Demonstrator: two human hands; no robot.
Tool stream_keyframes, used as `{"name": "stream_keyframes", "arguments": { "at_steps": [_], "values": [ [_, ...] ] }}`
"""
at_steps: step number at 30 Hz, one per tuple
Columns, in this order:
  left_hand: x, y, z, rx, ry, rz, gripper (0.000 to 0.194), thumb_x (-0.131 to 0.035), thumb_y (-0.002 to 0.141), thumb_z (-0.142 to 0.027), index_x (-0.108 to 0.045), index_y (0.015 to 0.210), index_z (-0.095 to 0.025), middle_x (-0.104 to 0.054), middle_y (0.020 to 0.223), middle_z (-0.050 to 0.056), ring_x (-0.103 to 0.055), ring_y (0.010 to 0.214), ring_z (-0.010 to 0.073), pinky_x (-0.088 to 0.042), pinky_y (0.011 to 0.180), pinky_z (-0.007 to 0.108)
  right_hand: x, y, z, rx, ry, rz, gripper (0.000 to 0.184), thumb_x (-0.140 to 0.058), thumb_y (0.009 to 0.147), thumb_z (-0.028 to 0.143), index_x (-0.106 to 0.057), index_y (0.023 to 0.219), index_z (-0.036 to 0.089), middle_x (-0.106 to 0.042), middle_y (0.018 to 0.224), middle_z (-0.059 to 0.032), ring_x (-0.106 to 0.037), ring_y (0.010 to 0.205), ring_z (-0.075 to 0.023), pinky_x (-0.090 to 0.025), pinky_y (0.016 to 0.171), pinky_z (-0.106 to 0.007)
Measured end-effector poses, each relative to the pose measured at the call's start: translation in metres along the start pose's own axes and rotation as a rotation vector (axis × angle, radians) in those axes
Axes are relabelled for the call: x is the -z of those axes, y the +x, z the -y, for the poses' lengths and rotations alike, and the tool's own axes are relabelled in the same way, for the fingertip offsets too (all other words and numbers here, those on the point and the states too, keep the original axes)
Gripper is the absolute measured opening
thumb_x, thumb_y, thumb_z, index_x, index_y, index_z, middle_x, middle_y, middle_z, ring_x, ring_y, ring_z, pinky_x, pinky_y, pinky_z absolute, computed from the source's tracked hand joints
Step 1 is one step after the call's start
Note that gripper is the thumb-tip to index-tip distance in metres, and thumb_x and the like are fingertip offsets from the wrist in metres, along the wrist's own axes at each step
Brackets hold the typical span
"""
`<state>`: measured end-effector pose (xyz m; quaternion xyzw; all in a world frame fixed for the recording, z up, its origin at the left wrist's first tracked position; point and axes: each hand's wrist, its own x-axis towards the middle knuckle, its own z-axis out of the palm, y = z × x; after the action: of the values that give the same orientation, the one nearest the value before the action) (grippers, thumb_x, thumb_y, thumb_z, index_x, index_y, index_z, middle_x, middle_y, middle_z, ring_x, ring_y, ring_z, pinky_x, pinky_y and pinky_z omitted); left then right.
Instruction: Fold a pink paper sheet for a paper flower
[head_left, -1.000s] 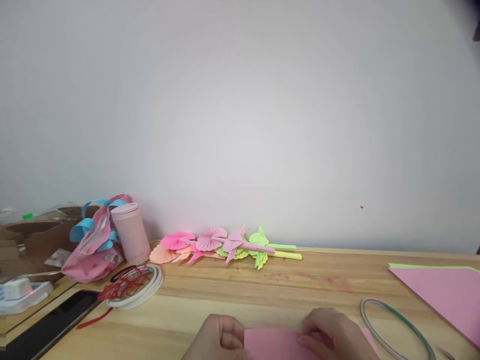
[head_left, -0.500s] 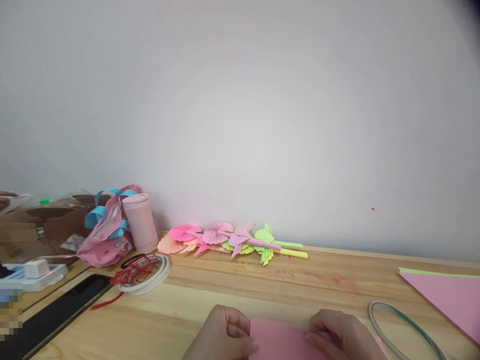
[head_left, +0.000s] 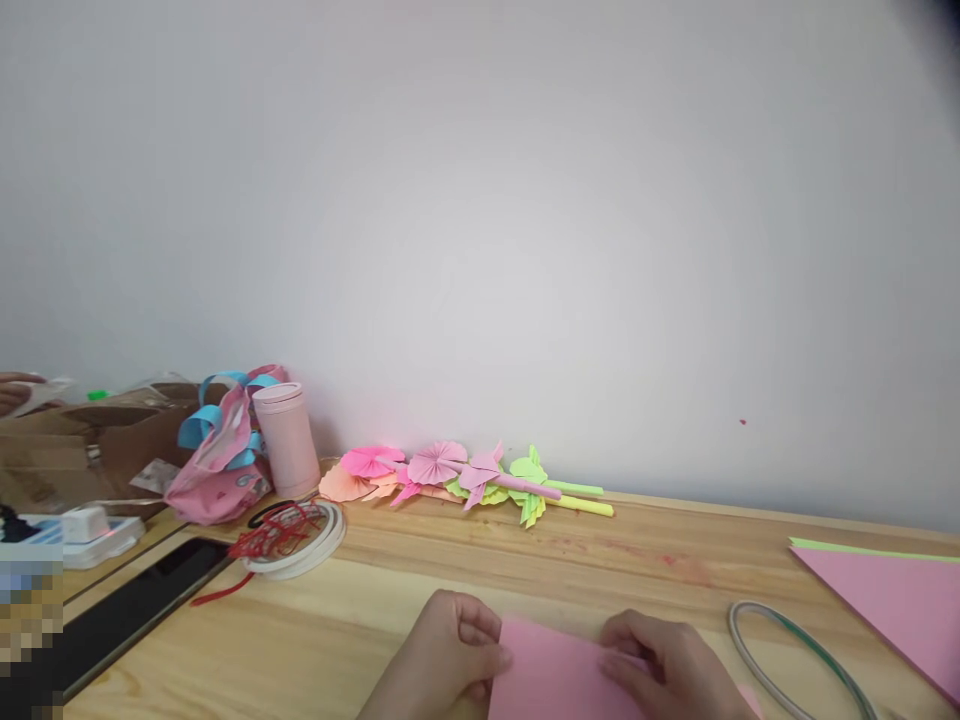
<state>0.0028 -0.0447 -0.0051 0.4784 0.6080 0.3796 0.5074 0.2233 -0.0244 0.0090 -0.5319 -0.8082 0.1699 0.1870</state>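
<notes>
A sheet of pink paper (head_left: pixel 551 672) spans the space between my two hands at the bottom of the view; its lower part is cut off by the frame. My left hand (head_left: pixel 466 655) pinches its left edge between thumb and curled fingers. On the other side, my right hand (head_left: pixel 660 662) grips the right part, thumb on top and fingers bent. A small pink corner shows below my right wrist. Further right lie a stack of pink sheets (head_left: pixel 892 600) with a green sheet's edge behind, and a thin looped cord (head_left: pixel 784 625).
Folded paper flowers (head_left: pixel 439 463) lie along the wall. To the left are a pink tumbler (head_left: pixel 289 440), a pink bag (head_left: pixel 217 490), a white cable coil with red string (head_left: pixel 326 545), a phone (head_left: pixel 142 620), a power strip (head_left: pixel 112 545) and a cardboard box (head_left: pixel 45 465). Another person's hand (head_left: pixel 16 392) shows at far left.
The pink paper and both hands have risen slightly in view, and my right hand has come a little leftward. At far left the other person's hand reaches further into view.
</notes>
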Motion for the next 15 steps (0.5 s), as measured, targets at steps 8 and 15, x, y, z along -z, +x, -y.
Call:
{"name": "stream_keyframes", "arguments": {
  "at_steps": [8,15],
  "values": [
    [-0.009,-0.011,-0.031,-0.298,0.739,-0.159,0.012,-0.042,0.056,-0.010,-0.051,0.053,-0.018,-0.056,0.053,0.001,-0.051,0.055,0.0176,-0.027,0.049,0.028,-0.013,0.000,0.004,0.317,-0.481,-0.020,0.022,-0.047,0.069,0.006,-0.056,0.080,0.022,-0.063,0.073,-0.0010,-0.058,0.062,-0.0194,-0.043,0.053,-0.028],
    [-0.027,-0.023,-0.032,-0.416,1.069,-0.179,0.042,-0.026,0.066,0.002,-0.058,0.090,-0.009,-0.061,0.081,0.016,-0.056,0.077,0.0287,-0.040,0.066,0.041,-0.015,-0.008,0.012,0.571,-0.456,-0.082,0.012,-0.052,0.074,0.010,-0.052,0.080,0.021,-0.059,0.091,-0.0026,-0.053,0.077,-0.0184,-0.044,0.064,-0.028]
  ]
}}
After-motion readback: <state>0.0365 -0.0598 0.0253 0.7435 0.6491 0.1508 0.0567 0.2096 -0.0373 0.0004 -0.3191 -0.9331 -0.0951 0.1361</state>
